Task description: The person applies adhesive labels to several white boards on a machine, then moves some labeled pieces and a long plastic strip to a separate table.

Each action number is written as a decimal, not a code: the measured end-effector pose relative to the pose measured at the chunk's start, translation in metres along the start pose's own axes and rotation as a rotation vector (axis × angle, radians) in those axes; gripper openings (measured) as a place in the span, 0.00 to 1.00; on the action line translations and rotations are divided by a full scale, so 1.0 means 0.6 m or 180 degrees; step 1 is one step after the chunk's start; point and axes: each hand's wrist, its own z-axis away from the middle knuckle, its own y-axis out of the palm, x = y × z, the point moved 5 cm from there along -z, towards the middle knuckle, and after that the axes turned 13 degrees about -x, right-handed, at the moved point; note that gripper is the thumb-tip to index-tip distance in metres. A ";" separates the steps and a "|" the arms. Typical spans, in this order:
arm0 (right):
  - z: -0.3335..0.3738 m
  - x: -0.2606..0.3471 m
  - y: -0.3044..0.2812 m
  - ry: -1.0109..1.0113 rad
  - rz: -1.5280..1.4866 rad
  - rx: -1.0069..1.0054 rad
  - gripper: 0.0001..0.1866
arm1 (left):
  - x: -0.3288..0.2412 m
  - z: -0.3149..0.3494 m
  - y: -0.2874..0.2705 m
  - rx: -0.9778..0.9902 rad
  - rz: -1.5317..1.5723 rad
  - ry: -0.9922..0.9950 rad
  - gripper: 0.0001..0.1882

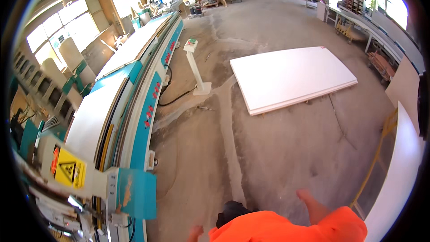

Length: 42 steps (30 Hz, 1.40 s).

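My right hand (pixel 303 196) reaches out from an orange sleeve at the lower edge, blurred, over the bare concrete floor. Nothing is in it and it touches nothing. Only a small part of my left hand (pixel 195 232) shows at the bottom edge, next to the end of a long white and teal woodworking machine (pixel 134 121); its fingers are cut off by the frame. A stack of large white panels (pixel 291 77) lies flat on the floor well ahead, out of reach of both hands.
The machine runs along the left with red buttons and a yellow warning label (pixel 69 169). A white control pedestal (pixel 195 65) with a black cable stands beside it. A white board on a yellow frame (pixel 398 170) leans at right. Benches and wood stacks line the far walls.
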 end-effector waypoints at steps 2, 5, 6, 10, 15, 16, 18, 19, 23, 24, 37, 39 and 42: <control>-0.184 0.073 -0.073 -0.0736 -0.0279 -0.0622 0.12 | 0.048 0.004 0.004 0.0297 0.0578 -0.0891 0.15; -0.407 0.192 -0.169 -0.0998 -0.0629 -0.0405 0.14 | 0.019 -0.046 -0.034 0.0498 0.0926 -0.1428 0.16; -0.466 0.255 -0.210 0.0431 -0.2346 0.0066 0.15 | 0.015 -0.063 -0.053 0.0483 0.0981 -0.1448 0.16; -0.612 0.259 -0.252 0.1254 -0.2839 -0.0046 0.19 | -0.097 -0.344 -0.216 0.0304 0.0840 -0.0607 0.17; -0.678 0.209 -0.134 0.0176 -0.1393 0.0887 0.15 | -0.279 -0.647 -0.684 -0.0893 0.1320 -0.0485 0.17; -0.688 0.191 -0.105 -0.0148 -0.1144 0.1033 0.13 | -0.317 -0.685 -0.788 -0.1144 0.1490 -0.0510 0.18; -0.677 0.099 -0.006 -0.1750 -0.0169 0.0768 0.10 | -0.423 -0.796 -0.955 -0.1424 0.1821 -0.0242 0.18; -0.720 0.121 -0.003 0.0023 -0.1703 0.1912 0.08 | -0.420 -0.826 -1.010 -0.1610 0.1774 -0.0418 0.18; -0.964 0.044 -0.105 0.1410 -0.1651 0.1696 0.10 | -0.426 -1.056 -1.086 -0.1864 0.2162 -0.0553 0.16; -1.016 0.010 -0.124 0.1232 -0.1288 0.1486 0.10 | -0.454 -1.109 -1.085 -0.1686 0.2221 -0.0513 0.16; -1.958 0.205 -0.558 0.1529 -0.3261 0.0045 0.17 | -0.479 -1.419 -1.044 -0.0707 0.0684 0.0570 0.15; -2.057 0.199 -0.523 0.1622 -0.3545 -0.0046 0.13 | -0.525 -1.509 -1.137 -0.0628 0.0512 0.0754 0.15; -2.130 0.052 -0.376 0.1696 -0.3191 0.0371 0.07 | -0.611 -1.732 -1.270 -0.0724 0.1666 -0.0151 0.17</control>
